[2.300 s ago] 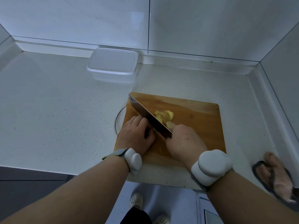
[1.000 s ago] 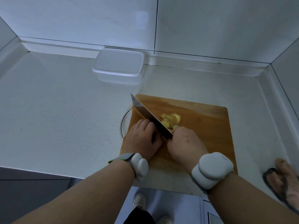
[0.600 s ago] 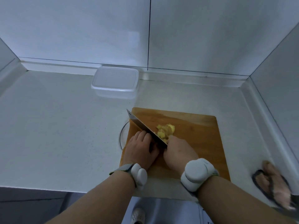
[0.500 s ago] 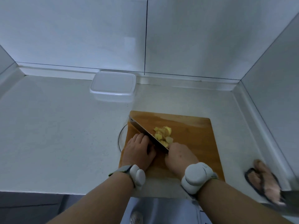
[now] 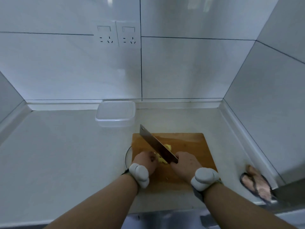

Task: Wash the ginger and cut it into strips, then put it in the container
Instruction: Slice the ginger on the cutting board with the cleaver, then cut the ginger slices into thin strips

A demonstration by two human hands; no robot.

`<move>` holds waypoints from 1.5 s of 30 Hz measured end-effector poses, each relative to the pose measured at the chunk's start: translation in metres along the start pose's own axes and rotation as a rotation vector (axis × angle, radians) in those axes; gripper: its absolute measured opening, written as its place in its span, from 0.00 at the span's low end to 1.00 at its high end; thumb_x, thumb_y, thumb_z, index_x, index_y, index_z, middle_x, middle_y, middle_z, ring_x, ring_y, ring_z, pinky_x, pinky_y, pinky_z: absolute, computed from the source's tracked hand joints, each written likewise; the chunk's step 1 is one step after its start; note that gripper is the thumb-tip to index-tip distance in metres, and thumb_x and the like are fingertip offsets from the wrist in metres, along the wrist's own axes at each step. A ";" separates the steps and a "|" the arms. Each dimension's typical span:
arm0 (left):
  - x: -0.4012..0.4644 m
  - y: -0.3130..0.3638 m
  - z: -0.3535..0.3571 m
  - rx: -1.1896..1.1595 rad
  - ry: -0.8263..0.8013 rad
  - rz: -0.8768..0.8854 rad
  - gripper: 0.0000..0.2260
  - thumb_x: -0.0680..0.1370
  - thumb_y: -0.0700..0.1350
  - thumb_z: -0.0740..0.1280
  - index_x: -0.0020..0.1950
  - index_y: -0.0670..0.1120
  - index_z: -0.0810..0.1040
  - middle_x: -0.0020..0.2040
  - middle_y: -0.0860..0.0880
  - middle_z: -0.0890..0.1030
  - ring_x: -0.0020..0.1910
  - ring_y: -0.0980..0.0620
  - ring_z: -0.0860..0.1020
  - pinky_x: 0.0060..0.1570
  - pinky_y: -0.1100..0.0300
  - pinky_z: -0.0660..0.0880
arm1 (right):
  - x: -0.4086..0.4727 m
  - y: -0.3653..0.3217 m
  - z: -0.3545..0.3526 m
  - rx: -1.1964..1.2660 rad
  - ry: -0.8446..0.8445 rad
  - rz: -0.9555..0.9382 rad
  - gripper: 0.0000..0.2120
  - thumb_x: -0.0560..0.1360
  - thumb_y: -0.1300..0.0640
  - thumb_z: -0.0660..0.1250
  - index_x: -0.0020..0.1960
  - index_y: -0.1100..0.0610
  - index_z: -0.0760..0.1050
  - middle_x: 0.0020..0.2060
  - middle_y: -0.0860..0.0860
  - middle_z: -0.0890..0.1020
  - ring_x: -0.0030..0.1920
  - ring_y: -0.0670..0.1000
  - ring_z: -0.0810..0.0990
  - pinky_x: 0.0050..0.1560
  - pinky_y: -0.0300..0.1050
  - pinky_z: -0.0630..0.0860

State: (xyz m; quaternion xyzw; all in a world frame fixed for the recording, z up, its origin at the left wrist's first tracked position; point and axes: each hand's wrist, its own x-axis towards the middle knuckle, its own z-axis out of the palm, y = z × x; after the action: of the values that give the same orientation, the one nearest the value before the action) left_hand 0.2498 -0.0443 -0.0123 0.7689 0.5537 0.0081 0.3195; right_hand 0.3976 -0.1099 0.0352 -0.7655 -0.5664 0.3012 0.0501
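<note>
We are gripping the cleaver (image 5: 157, 144) by its handle with our right hand (image 5: 185, 164), blade raised and tilted, tip pointing away toward the container (image 5: 115, 114). Our left hand (image 5: 146, 161) is curling its fingers down on the ginger (image 5: 162, 158), which is lying on the near left part of the cutting board (image 5: 189, 146); a few yellow pieces are showing beyond the blade. The board's near edge is sitting close to the counter (image 5: 57, 154) edge. The clear container is standing well behind the board by the back wall, lid on. The counter's wide left stretch is lying bare. An oven mitt (image 5: 255, 184) is lying by the right wall.
</note>
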 end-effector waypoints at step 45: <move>0.023 0.049 -0.041 -1.694 -0.088 -0.270 0.12 0.82 0.39 0.57 0.64 0.38 0.73 0.50 0.40 0.82 0.46 0.45 0.81 0.35 0.58 0.79 | 0.029 -0.014 -0.057 1.062 -0.187 0.168 0.05 0.79 0.61 0.67 0.45 0.60 0.72 0.25 0.50 0.67 0.19 0.43 0.63 0.20 0.33 0.62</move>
State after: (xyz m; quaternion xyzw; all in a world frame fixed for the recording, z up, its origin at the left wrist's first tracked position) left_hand 0.2850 -0.0135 0.0368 0.1981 0.4349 0.3509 0.8053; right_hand 0.4205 -0.0640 0.0753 -0.6474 -0.2755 0.6157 0.3548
